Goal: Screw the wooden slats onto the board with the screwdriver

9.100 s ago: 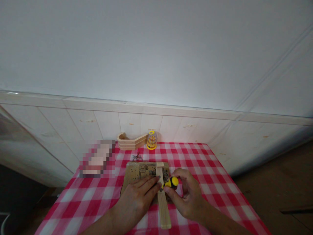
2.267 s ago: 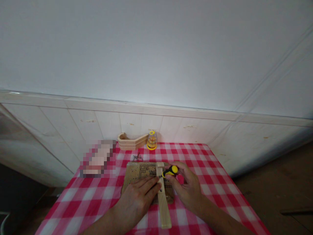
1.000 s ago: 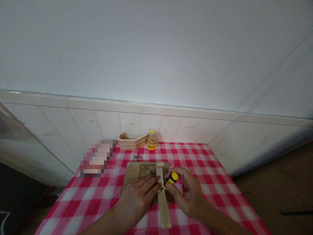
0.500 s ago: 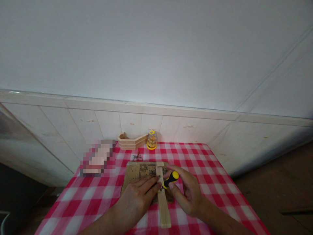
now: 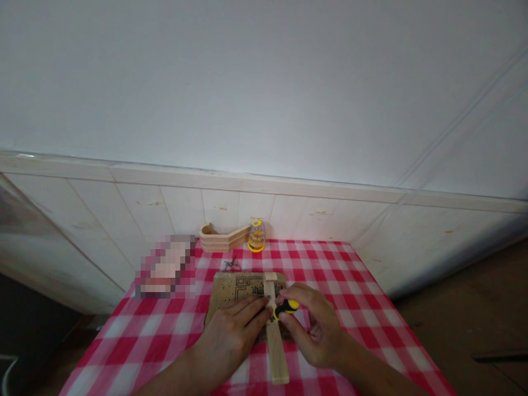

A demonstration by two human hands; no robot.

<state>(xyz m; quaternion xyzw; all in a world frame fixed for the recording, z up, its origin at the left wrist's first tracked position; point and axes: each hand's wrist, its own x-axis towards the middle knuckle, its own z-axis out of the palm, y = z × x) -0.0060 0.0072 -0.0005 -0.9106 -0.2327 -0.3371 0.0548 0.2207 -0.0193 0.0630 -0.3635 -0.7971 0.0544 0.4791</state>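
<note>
A flat pale wooden piece (image 5: pixel 277 352) lies lengthwise over a brown cardboard sheet (image 5: pixel 225 291) with black printed markings. My left hand (image 5: pixel 235 333) rests flat across the cardboard, fingers stretched out, its fingertips pressing the left edge of the wood. Between the thumb and fingers of my right hand (image 5: pixel 317 330) is a short, stubby black-and-yellow screwdriver (image 5: pixel 285 309). Its handle slants up to the right, and its tip end is at the wood by my left fingertips. Small dark spots, perhaps screws, show on the wood there; the exact contact is hidden.
Behind the cardboard is a small pile of dark screws (image 5: pixel 232 264). Farther back stand stacked curved wooden pieces (image 5: pixel 223 242) and a clear yellow-based bit holder (image 5: pixel 256 237). A pixelated object (image 5: pixel 167 267) lies at left on the red-and-white checked tablecloth (image 5: pixel 330 264); a wall rises behind.
The screwdriver's handle has tipped lower and to the right, with my right fingers shifted around it. My left hand and the wooden piece have stayed in place.
</note>
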